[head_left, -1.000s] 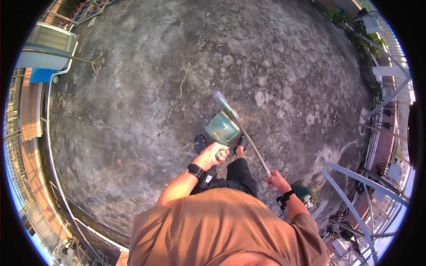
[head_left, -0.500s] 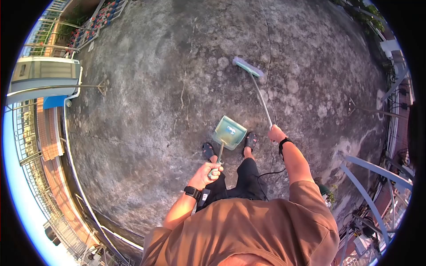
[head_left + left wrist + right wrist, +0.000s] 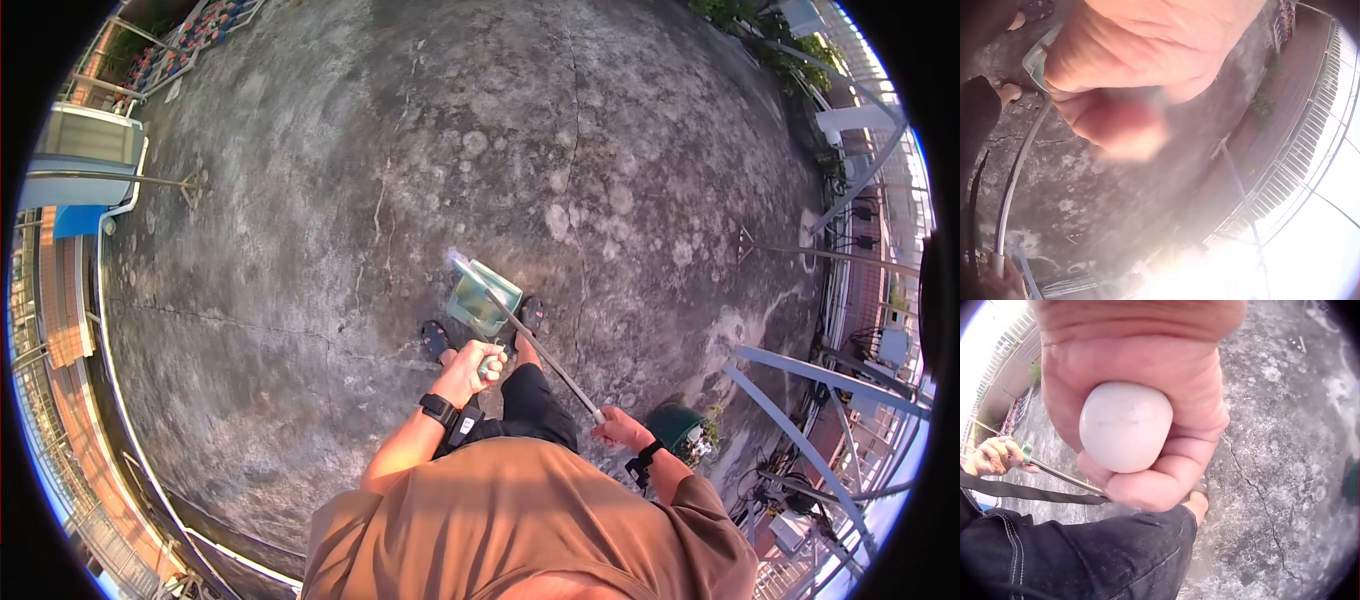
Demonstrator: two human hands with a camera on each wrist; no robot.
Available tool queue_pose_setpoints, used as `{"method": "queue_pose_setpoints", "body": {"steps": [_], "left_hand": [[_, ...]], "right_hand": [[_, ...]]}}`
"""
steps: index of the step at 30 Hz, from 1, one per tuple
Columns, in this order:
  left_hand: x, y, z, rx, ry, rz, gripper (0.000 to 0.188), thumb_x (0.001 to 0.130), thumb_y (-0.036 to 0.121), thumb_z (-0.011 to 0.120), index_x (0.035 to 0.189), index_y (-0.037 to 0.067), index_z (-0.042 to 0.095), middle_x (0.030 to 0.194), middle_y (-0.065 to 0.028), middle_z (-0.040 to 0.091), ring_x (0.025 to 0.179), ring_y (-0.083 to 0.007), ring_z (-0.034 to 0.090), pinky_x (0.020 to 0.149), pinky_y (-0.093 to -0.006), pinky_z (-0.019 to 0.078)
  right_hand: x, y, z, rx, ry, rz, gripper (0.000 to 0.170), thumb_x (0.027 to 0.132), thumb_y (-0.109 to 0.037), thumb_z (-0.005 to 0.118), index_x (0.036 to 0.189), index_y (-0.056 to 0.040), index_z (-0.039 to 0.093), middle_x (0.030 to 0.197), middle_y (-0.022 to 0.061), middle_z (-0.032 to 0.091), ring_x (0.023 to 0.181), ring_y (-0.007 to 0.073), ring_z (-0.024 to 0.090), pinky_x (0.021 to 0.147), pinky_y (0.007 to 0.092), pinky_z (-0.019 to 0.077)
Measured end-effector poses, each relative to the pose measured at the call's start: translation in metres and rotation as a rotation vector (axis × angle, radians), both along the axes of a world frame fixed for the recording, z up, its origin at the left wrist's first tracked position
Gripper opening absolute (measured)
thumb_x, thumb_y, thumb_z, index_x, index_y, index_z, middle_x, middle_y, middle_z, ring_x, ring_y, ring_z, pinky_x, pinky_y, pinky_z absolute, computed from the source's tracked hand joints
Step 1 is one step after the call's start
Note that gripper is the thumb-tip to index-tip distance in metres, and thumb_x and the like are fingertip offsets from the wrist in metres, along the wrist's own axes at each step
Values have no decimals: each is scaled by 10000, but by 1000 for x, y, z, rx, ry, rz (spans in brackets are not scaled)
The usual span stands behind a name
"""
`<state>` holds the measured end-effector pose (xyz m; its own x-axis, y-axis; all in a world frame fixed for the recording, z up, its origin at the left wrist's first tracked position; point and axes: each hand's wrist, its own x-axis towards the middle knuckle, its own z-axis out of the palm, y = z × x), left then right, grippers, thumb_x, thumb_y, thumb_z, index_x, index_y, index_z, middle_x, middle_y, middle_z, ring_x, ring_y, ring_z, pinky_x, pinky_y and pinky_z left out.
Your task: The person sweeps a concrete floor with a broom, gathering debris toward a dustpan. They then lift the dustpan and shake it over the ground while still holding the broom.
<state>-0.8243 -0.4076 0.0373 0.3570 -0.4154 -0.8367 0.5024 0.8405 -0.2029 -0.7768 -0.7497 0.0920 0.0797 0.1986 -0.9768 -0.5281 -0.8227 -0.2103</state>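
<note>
The left grip [image 3: 468, 374] is closed, its fingers curled round the green handle [image 3: 1027, 453] of a dustpan [image 3: 472, 313]; in the right wrist view a thin metal shaft runs on from that handle. The dustpan, pale green and see-through, is just ahead of the left grip, with one dark sandal [image 3: 435, 340] to its left and the other to its right. The right grip [image 3: 622, 430] is closed too, fingers wrapped round the top of the pole of a broom [image 3: 552, 362], whose rounded white end [image 3: 1125, 428] shows within the curled fingers. From the right grip the pole slants forward and leftward, passing ahead of the left grip and across the dustpan in the head view. The broom head [image 3: 461, 264] is ahead of the left grip, at the dustpan's far left corner; whether the two touch I cannot tell. A black band [image 3: 438, 408] sits on the wrist behind the left grip. Near the right grip, to its right, is a dark green pot [image 3: 674, 427], and stained concrete floor [image 3: 300, 200] spreads ahead of both.
</note>
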Motion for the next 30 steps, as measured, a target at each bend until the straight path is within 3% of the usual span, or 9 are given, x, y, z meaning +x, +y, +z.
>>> {"method": "queue_pose_setpoints", "body": {"steps": [5, 11, 17, 19, 21, 22, 25, 27, 30], "left_hand": [[-15, -1, -2, 88, -67, -33, 128, 813, 67, 507, 732, -27, 478, 560, -3, 411, 408, -51, 361, 318, -173, 293], [-32, 6, -9, 108, -49, -32, 125, 817, 75, 507, 781, -39, 473, 581, -10, 421, 392, -46, 336, 301, -167, 266], [-44, 1, 2, 67, 28, -75, 124, 829, 86, 491, 853, -28, 450, 640, -23, 450, 381, -35, 321, 286, -162, 245], [-45, -3, 0, 72, 23, -81, 120, 826, 91, 495, 846, -20, 455, 637, -24, 461, 375, -33, 316, 283, -159, 235], [-38, -9, 2, 92, 37, -91, 112, 820, 89, 494, 848, -14, 459, 643, -29, 478, 367, -32, 310, 279, -160, 228], [-34, -10, 4, 75, 49, -91, 116, 816, 84, 491, 872, -10, 453, 656, -31, 485, 364, -33, 309, 281, -160, 230], [-23, -18, 10, 120, 53, -124, 103, 816, 79, 487, 866, -5, 457, 657, -27, 484, 363, -34, 315, 280, -160, 230], [-13, -22, 19, 218, 48, -166, 173, 841, 145, 510, 738, 10, 475, 545, 30, 397, 352, -29, 309, 282, -167, 220], [-20, -19, 11, 166, 18, -141, 141, 846, 139, 506, 860, 6, 461, 654, -15, 484, 367, -26, 337, 277, -159, 238]], "right_hand": [[56, 9, -8, -19, -251, 37, 189, 705, -49, 596, 796, -32, 432, 549, 26, 456, 417, 131, 471, 365, 276, 366], [151, 11, -92, -84, -621, 258, 158, 663, -73, 558, 751, 35, 483, 548, 133, 544, 488, 219, 588, 426, 346, 446], [98, 21, -166, -58, -333, 145, 158, 697, -31, 495, 809, 79, 491, 613, 167, 574, 546, 239, 613, 477, 345, 464], [60, 8, -143, -33, -301, 234, 264, 706, -13, 489, 941, 99, 441, 676, 183, 590, 565, 240, 619, 495, 351, 470], [46, -8, -104, -8, -94, 241, 274, 708, -31, 487, 944, 99, 435, 750, 191, 595, 588, 244, 618, 555, 354, 478], [29, -39, -121, 9, -73, 259, 252, 712, -39, 484, 924, 92, 445, 702, 165, 589, 579, 240, 615, 548, 358, 472], [58, -63, -72, 121, 16, 276, 174, 692, -46, 572, 817, 29, 477, 591, 94, 548, 490, 181, 553, 464, 323, 428], [73, -80, -54, 126, 36, 221, 184, 690, -54, 603, 804, 17, 477, 567, 76, 530, 471, 166, 535, 448, 310, 418], [97, -86, -32, 137, 87, 158, 170, 712, -75, 608, 777, -26, 458, 548, 36, 479, 447, 127, 507, 401, 273, 382]]}}
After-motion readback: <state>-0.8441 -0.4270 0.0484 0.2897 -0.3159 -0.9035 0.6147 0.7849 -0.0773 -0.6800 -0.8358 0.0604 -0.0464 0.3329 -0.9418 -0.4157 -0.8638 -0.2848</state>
